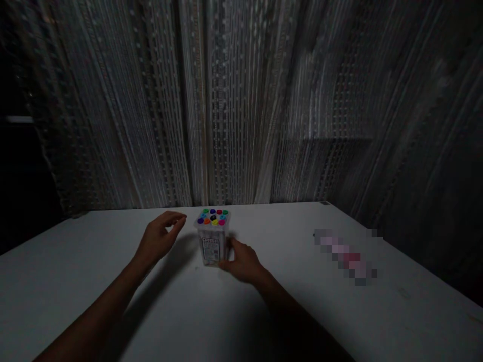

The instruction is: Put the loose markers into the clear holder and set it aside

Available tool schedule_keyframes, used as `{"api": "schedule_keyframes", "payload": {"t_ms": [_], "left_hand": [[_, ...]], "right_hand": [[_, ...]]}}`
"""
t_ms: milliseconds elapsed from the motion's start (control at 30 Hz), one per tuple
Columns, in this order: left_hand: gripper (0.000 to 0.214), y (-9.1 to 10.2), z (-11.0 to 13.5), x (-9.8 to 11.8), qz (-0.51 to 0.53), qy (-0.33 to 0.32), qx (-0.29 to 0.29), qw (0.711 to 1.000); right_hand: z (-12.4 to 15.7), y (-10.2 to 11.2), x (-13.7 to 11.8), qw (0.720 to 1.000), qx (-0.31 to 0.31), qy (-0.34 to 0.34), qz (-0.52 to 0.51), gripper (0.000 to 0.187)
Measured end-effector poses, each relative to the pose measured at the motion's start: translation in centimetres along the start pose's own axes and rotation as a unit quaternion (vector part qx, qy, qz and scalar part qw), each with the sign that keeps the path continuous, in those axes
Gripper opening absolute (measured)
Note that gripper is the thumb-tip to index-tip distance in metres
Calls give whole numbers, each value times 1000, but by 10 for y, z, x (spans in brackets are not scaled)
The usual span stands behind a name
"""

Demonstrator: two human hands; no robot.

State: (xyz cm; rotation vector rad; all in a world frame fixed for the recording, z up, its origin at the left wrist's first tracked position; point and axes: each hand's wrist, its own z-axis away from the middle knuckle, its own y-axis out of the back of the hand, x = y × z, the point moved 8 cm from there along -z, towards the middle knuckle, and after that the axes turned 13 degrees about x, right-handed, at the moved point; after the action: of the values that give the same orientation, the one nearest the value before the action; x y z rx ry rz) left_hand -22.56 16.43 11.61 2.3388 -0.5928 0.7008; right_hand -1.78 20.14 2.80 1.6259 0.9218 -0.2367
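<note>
Container, clear plastic, tapered and square-topped [213,233]: upright within the right hand's [245,261] fingers, clamped low on its right side. Label, white, printed [211,250]: on its front, left of that thumb. Caps, round, multicoloured [215,221]: above those fingers. Left hand [157,239]: fingers loosely curved, gap showing before the thumb, tips just beside the container. Table, white, smooth [287,231]: beneath both hands' fingers. Curtain, grey, stringed [226,100]: beyond all fingertips.

Container [213,233]: translucent plastic, smooth. Caps [215,221]: smooth plastic. Label [211,250]: printed, paper-like. Tabletop [283,236]: smooth, matt. Curtain [234,100], as I see it: textile strands, rough-textured.
</note>
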Motion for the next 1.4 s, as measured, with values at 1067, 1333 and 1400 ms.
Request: {"api": "schedule_keyframes", "payload": {"t_ms": [1067, 1333, 1400], "left_hand": [[56, 8, 17, -39, 222, 195, -5, 955], [35, 58, -8, 51, 438, 174, 138, 871], [31, 70, -12, 69, 432, 116, 184, 875]], "right_hand": [[0, 1, -1, 1000, 1, -6, -6, 56], [1, 1, -1, 1000, -2, -5, 12, 59], [1, 1, -1, 1000, 0, -1, 2, 60]]}}
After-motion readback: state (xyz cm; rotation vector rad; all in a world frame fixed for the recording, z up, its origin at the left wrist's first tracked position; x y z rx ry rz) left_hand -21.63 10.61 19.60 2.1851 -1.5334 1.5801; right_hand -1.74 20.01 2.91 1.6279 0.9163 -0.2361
